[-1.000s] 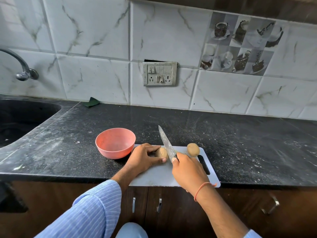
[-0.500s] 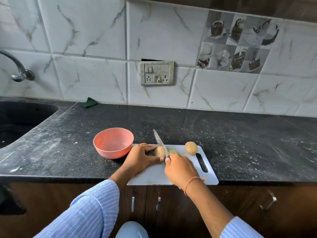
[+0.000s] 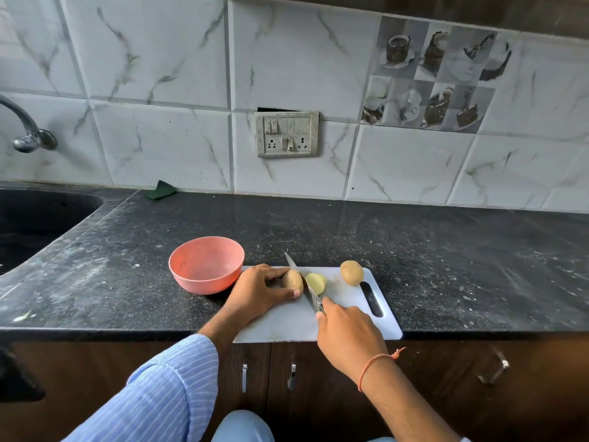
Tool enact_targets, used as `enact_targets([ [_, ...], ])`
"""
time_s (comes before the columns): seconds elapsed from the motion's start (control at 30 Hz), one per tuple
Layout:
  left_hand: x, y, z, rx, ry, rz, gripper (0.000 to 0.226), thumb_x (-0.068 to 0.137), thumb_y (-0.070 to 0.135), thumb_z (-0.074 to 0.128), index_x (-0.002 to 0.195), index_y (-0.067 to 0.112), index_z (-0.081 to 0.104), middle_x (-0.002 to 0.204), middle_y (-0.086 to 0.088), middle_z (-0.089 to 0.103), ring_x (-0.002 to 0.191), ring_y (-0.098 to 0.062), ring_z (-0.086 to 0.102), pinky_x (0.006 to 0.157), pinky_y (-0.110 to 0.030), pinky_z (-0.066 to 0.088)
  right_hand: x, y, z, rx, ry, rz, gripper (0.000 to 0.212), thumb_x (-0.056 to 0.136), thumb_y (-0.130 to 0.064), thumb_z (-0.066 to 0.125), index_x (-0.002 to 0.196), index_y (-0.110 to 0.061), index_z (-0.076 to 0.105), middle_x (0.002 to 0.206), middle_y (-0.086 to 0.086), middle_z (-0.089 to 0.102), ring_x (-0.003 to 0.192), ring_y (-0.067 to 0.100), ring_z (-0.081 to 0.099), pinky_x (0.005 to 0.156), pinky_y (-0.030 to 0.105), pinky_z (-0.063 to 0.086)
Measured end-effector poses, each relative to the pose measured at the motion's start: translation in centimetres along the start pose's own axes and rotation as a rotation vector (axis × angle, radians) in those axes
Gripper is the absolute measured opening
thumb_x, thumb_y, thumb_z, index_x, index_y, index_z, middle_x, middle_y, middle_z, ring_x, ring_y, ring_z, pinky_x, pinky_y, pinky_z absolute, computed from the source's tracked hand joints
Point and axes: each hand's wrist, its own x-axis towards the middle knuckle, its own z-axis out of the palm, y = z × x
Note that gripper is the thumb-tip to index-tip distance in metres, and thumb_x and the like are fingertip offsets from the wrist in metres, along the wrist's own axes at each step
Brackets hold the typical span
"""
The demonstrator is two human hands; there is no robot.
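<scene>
Left hand (image 3: pixel 259 290) gripping potato (image 3: pixel 294 280), right hand (image 3: pixel 347 334) clutching knife (image 3: pixel 305 287) — cut piece (image 3: pixel 315 283) beside blade (on white board (image 3: pixel 347 320))

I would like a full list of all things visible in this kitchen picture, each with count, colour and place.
board: 1, white, counter's front edge
bowl: 1, pink, just left of the board
cut potato: 1, brown, on the board, left of the blade
slice: 1, pale yellow, right of the blade
whole potato: 1, brown, board's far right
knife: 1, steel, between cut potato and slice
counter: 1, black
sink: 1, black, far left
tap: 1, chrome, above the sink
socket panel: 1, grey, wall
pad: 1, green, counter's back
left hand: 1, grips the cut potato
right hand: 1, grips the knife
</scene>
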Motion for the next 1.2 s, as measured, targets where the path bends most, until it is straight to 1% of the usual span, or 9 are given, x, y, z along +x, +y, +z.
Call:
enact_targets([
  [0.1, 0.0, 0.2, 0.0, 0.005, 0.004, -0.018, 0.051, 0.068, 0.056, 0.095, 0.115, 0.045, 0.079, 0.105, 0.017, 0.072, 0.098, 0.004, 0.066, 0.089, -0.021, 0.052, 0.6, 0.5, -0.1, 0.093, -0.011, 0.036, 0.022, 0.109, -0.038, 0.037, 0.098, -0.027, 0.052, 0.087, -0.001, 0.061, 0.088, 0.029, 0.059, 0.070, 0.041, 0.046],
  [0.23, 0.1, 0.2, 0.0, -0.004, -0.007, -0.051, 0.060, 0.066, 0.059, 0.094, 0.120, 0.042, 0.078, 0.111, 0.021, 0.071, 0.104, 0.005, 0.064, 0.094, -0.020, 0.048, 1.0, 0.7, -1.0, 0.162, 0.027, 0.045, 0.024, 0.109, -0.040, 0.038, 0.089, -0.029, 0.047, 0.080, -0.003, 0.056, 0.085, 0.028, 0.057, 0.068, 0.041, 0.039],
  [0.43, 0.2, 0.0, 0.0, 0.009, -0.013, -0.041, 0.057, 0.065, 0.063, 0.093, 0.118, 0.048, 0.078, 0.111, 0.019, 0.072, 0.104, 0.002, 0.065, 0.097, -0.026, 0.050, 1.0, 0.1, -1.6, 0.185, 0.043, 0.025, 0.024, 0.110, -0.041, 0.038, 0.102, -0.029, 0.057, 0.077, -0.005, 0.055, 0.081, 0.025, 0.058, 0.064, 0.038, 0.037],
  [0.57, 0.3, -0.1, -0.1, 0.013, -0.017, -0.037, 0.061, 0.065, 0.066, 0.091, 0.121, 0.049, 0.076, 0.109, 0.020, 0.071, 0.102, 0.003, 0.065, 0.092, -0.022, 0.049, 1.1, -0.4, -1.6, 0.185, 0.029, 0.017, 0.023, 0.110, -0.040, 0.039, 0.097, -0.029, 0.053, 0.075, -0.005, 0.054, 0.076, 0.024, 0.054, 0.062, 0.038, 0.036],
  [0.67, 0.3, 0.0, -0.1, 0.019, -0.021, -0.034, 0.061, 0.065, 0.069, 0.090, 0.121, 0.050, 0.076, 0.108, 0.021, 0.071, 0.101, 0.003, 0.065, 0.089, -0.021, 0.048, 1.2, -0.4, -1.5, 0.177, 0.023, 0.021, 0.024, 0.110, -0.040, 0.039, 0.101, -0.027, 0.057, 0.076, -0.006, 0.055, 0.075, 0.022, 0.054, 0.063, 0.036, 0.039],
  [0.77, 0.4, -0.2, 0.0, 0.004, -0.024, -0.045, 0.062, 0.064, 0.067, 0.091, 0.121, 0.050, 0.076, 0.109, 0.021, 0.071, 0.102, 0.003, 0.065, 0.093, -0.024, 0.051, 1.3, -0.5, -1.5, 0.178, 0.013, 0.020, 0.025, 0.110, -0.040, 0.038, 0.101, -0.027, 0.057, 0.077, -0.005, 0.056, 0.074, 0.020, 0.055, 0.063, 0.036, 0.043],
  [0.93, 0.2, -0.1, 0.0, -0.001, -0.016, -0.043, 0.057, 0.066, 0.062, 0.093, 0.119, 0.051, 0.076, 0.110, 0.020, 0.071, 0.104, 0.003, 0.065, 0.097, -0.026, 0.051, 2.5, -1.4, -1.8, 0.171, -0.013, 0.039, 0.026, 0.109, -0.038, 0.037, 0.107, -0.024, 0.059, 0.079, -0.004, 0.052, 0.081, 0.029, 0.060, 0.065, 0.042, 0.055],
  [1.1, 0.2, 0.0, -0.1, -0.010, -0.016, -0.038, 0.053, 0.067, 0.062, 0.093, 0.117, 0.051, 0.077, 0.111, 0.020, 0.072, 0.104, 0.003, 0.066, 0.100, -0.029, 0.052, 3.6, -2.4, -1.9, 0.165, -0.015, 0.043, 0.022, 0.110, -0.035, 0.038, 0.099, -0.023, 0.052, 0.096, 0.005, 0.058, 0.087, 0.031, 0.053, 0.070, 0.039, 0.042],
  [1.2, 0.1, 0.1, -0.2, -0.022, -0.014, -0.038, 0.052, 0.067, 0.056, 0.095, 0.115, 0.050, 0.078, 0.111, 0.019, 0.072, 0.104, 0.004, 0.066, 0.100, -0.028, 0.052, 2.7, -2.0, -1.6, 0.128, -0.012, 0.033, 0.026, 0.110, -0.037, 0.036, 0.110, -0.022, 0.058, 0.094, 0.002, 0.059, 0.084, 0.028, 0.055, 0.069, 0.039, 0.049],
])
